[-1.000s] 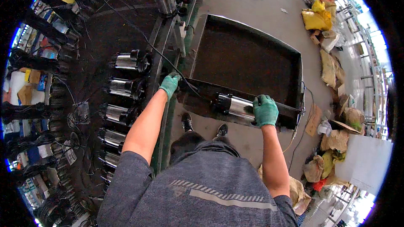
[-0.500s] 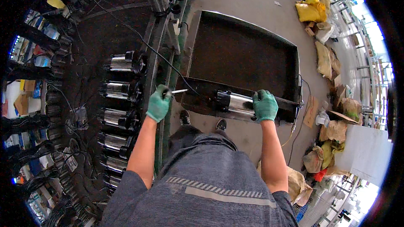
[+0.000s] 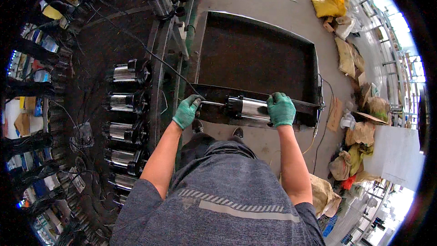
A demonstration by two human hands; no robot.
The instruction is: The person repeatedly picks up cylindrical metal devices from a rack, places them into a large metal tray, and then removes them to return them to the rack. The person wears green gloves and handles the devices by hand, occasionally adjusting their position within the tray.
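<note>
A silver cylindrical motor with a black end cap lies on its side on the near ledge of a dark metal tray. My right hand, in a green glove, is closed over the motor's right end. In my gloved left hand is a thin metal-shafted tool, seemingly a screwdriver; its handle is hidden in the fist. Its shaft points right and reaches the black cap. Whether the tip sits in a screw is too small to tell. A black cable runs down to beside my left hand.
Several similar motors lie in a column on the dark bench to the left, behind a metal rail. More motors stand at the far left. Sacks and cardboard line the floor at right, with a white board.
My left hand has moved right, bringing the screwdriver's shaft up to the motor's black cap. My right hand stays on the motor. The whole view has shifted slightly.
</note>
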